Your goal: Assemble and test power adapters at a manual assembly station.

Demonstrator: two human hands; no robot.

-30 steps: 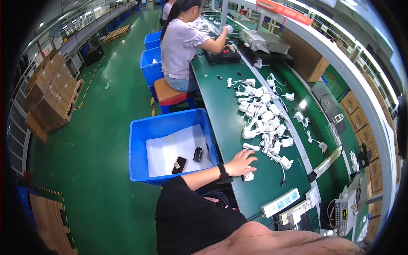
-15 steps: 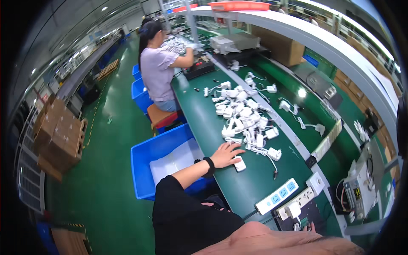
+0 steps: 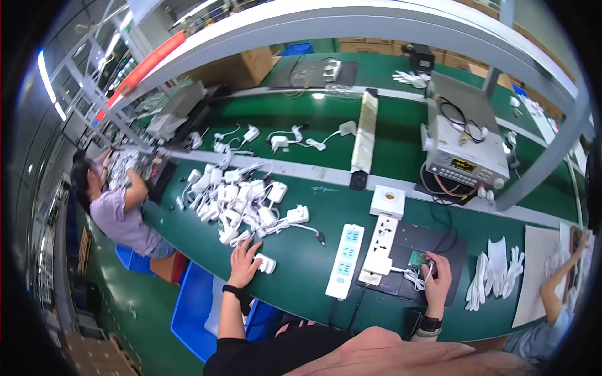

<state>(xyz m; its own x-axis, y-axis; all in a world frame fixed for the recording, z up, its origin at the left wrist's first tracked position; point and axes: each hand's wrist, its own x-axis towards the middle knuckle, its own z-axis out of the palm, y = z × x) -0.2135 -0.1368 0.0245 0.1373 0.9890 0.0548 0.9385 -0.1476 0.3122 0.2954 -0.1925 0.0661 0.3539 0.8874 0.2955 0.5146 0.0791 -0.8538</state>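
From the head camera I see my left hand (image 3: 243,262) lying palm down on the green bench (image 3: 301,276), fingers spread and slightly curled, its fingertips touching a white charger (image 3: 266,263) that sits just to its right. It is not closed around anything. The heap of white chargers (image 3: 235,200) with trailing cables lies just beyond that hand.

My right hand (image 3: 437,282) rests on the black mat (image 3: 439,250), fingers bent down beside a small green circuit board (image 3: 417,258) and a coiled white cable (image 3: 412,276); I think the fingertips pinch the cable, but at this size I cannot tell for certain.

Between my hands lie a white power strip (image 3: 345,260) and a white multi-socket adapter (image 3: 380,245). White gloves (image 3: 498,269) lie right of the mat. A blue bin (image 3: 191,307) stands below the bench edge. A person in a lilac shirt (image 3: 119,219) works at far left.
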